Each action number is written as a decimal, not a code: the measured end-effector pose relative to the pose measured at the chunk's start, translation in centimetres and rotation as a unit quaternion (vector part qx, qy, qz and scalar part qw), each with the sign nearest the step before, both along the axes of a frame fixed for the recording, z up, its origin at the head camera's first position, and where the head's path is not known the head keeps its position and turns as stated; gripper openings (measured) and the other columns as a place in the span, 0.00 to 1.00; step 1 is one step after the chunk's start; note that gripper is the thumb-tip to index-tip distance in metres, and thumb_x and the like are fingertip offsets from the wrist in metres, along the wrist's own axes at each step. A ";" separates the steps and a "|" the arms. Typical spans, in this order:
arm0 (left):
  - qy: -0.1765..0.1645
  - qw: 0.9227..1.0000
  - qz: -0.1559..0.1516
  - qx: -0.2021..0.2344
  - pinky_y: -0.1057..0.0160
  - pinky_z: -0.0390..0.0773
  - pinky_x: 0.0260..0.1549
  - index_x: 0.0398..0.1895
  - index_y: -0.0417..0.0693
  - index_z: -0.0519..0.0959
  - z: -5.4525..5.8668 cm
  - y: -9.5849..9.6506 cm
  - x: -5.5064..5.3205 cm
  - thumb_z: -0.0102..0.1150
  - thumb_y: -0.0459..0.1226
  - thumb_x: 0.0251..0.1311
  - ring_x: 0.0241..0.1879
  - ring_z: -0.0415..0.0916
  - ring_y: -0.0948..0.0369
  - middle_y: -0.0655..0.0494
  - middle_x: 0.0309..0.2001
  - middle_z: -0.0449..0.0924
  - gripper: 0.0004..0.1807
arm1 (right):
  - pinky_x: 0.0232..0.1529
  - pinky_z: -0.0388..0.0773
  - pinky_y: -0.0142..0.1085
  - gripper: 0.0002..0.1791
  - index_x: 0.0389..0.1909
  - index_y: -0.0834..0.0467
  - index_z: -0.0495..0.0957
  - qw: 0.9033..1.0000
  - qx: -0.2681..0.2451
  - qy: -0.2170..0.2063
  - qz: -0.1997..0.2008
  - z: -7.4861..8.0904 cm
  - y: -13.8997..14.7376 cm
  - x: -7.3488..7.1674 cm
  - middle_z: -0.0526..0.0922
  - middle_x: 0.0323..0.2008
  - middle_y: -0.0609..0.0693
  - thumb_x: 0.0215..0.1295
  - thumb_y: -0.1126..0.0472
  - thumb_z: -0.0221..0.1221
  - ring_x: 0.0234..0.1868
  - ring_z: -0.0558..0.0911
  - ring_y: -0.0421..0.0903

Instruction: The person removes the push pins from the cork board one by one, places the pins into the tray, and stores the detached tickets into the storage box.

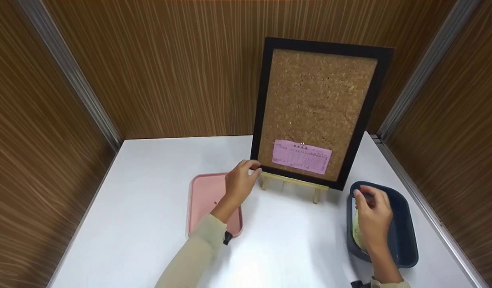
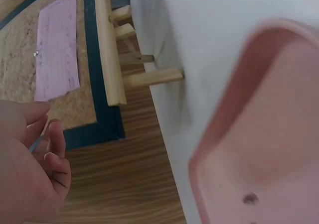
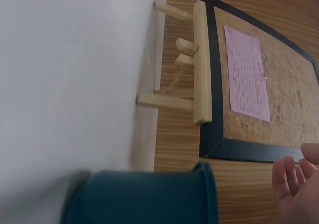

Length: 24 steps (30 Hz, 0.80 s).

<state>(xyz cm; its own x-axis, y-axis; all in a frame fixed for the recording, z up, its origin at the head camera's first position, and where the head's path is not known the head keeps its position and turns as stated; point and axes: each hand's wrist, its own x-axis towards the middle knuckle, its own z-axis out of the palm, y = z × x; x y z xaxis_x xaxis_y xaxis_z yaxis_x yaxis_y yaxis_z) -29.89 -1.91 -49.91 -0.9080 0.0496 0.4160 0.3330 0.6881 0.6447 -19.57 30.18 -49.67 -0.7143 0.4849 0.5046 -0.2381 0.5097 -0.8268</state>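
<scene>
A black-framed cork board (image 1: 314,96) stands on a small wooden easel (image 1: 294,181). Low on the cork, a pink printed slip (image 1: 302,157) hangs from a small clear pin (image 1: 303,143) at its top edge. My left hand (image 1: 240,180) is at the board's lower left corner, fingers loosely bent, with a gap between thumb and forefinger. A pale bluish sliver (image 2: 36,143) shows among those fingers in the left wrist view; I cannot tell what it is. Over the dark blue bin (image 1: 406,240), my right hand (image 1: 375,218) has loosely curved fingers, with thumb and forefinger apart.
A pink tray (image 1: 202,196) with small dark specks lies under my left forearm. Inside the bin, partly behind my right hand, is a yellow-green paper (image 1: 357,232). Wood-grain panels (image 1: 170,72) enclose the white table (image 1: 142,200) at the back and sides.
</scene>
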 end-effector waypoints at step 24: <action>0.105 0.993 0.006 -0.057 0.66 0.73 0.33 0.53 0.60 0.83 3.0 9.8 -3.2 0.62 0.47 0.68 0.38 0.83 0.64 0.64 0.50 0.83 0.13 | 0.40 0.66 0.23 0.12 0.49 0.67 0.81 0.995 0.055 0.065 0.052 -0.2 -3.3 -7.7 0.78 0.49 0.60 0.66 0.69 0.64 0.37 0.71 0.36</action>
